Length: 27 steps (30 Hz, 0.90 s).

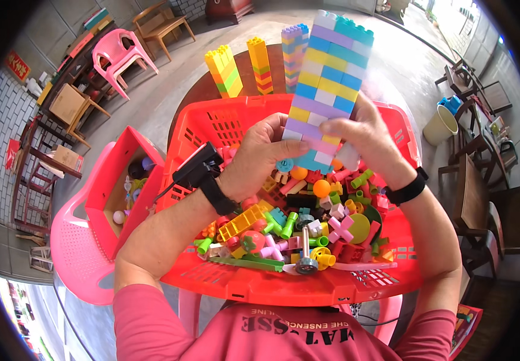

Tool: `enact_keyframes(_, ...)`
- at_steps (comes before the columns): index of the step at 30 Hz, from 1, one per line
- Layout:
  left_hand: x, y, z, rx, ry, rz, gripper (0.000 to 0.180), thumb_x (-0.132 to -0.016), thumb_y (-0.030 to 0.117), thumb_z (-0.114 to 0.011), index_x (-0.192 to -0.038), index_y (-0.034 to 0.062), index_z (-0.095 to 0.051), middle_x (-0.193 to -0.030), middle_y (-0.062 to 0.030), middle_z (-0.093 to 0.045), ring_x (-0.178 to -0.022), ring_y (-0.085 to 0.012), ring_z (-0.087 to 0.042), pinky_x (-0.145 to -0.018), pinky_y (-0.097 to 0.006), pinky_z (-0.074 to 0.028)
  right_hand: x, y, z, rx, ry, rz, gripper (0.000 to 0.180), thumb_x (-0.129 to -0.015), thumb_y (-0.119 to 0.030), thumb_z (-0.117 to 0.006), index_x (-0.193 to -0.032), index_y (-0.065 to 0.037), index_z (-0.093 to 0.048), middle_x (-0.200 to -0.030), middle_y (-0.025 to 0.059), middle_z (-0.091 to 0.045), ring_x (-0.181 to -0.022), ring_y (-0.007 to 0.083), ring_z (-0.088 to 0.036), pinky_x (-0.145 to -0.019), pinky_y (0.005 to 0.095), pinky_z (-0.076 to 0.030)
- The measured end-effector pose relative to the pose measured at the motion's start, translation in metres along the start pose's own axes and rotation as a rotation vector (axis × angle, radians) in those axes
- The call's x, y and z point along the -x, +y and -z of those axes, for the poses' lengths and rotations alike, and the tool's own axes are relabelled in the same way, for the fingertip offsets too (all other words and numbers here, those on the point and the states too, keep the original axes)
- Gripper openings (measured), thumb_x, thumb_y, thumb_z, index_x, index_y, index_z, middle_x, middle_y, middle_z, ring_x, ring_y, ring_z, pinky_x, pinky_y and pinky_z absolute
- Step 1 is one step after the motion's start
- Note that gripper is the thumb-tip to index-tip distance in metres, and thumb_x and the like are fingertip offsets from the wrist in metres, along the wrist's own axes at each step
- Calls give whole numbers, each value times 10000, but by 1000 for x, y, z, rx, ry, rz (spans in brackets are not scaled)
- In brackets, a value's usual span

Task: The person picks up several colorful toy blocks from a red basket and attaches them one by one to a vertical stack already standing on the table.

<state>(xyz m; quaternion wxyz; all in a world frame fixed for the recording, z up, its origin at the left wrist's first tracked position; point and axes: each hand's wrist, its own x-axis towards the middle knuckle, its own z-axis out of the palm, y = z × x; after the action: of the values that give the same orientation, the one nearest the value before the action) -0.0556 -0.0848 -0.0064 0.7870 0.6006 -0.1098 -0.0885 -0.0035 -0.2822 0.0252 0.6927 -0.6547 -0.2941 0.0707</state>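
Observation:
A tall stack of toy building bricks (326, 90), in layers of teal, blue, yellow, lilac and white, is held up over a red plastic basket (206, 114). My left hand (260, 150) grips its lower left side, the thumb across the front. On its lower right side my right hand (371, 135) is closed too, thumb pressed on the front face. Loose toy pieces of many colours fill the basket below, among them an orange ball (321, 188), a yellow lattice piece (241, 222) and a pink cross-shaped connector (340, 228).
Behind the basket, a yellow-green brick tower (224, 71), an orange one (260, 66) and a pastel one (293, 54) stand on a round brown table (191, 90). At left, a pink chair (85, 259) bears a red box (106, 204) of toys. A cream bucket (440, 126) stands right.

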Motion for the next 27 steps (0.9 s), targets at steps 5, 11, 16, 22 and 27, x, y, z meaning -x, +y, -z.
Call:
enact_keyframes(5,1,-1,-8,56,27,-70,481,-869,173,-727,-1231,21,-449,-1049,-52,-614,-938,-112,-611,-797,-250,-508,6,-3,-6,-22,51,-38,469,-786,-126,-737,-1189,13,-543,-1082,97,-660,-943,153,-646,-833,301,-532)
enact_keyframes(11,5,0,-12,123,48,90,497,-893,141,-677,-1281,48,-381,-1137,-92,-571,-971,-157,-627,-802,-293,-558,3,-7,-2,15,127,-44,428,-797,-107,-717,-1173,14,-551,-1063,89,-663,-928,147,-648,-812,291,-532)
enact_keyframes(16,4,-2,-11,153,21,122,440,-895,94,-640,-1248,51,-380,-1117,-96,-571,-929,-175,-642,-788,-324,-566,5,-3,-8,19,104,6,398,-826,-168,-685,-1158,13,-560,-1004,69,-661,-856,114,-626,-737,261,-521)
enact_keyframes(22,6,-3,-11,128,-8,76,402,-872,18,-591,-1207,47,-372,-1082,-106,-556,-899,-177,-643,-772,-318,-561,6,-5,-8,40,76,-1,396,-814,-146,-699,-1153,14,-571,-1001,60,-668,-852,110,-634,-735,259,-527)
enact_keyframes(27,9,1,-15,80,43,62,409,-856,46,-615,-1190,39,-379,-1077,-111,-557,-865,-162,-640,-732,-294,-553,6,-5,-7,-32,61,-44,416,-785,-111,-724,-1154,3,-570,-1018,56,-666,-884,117,-636,-774,268,-528)
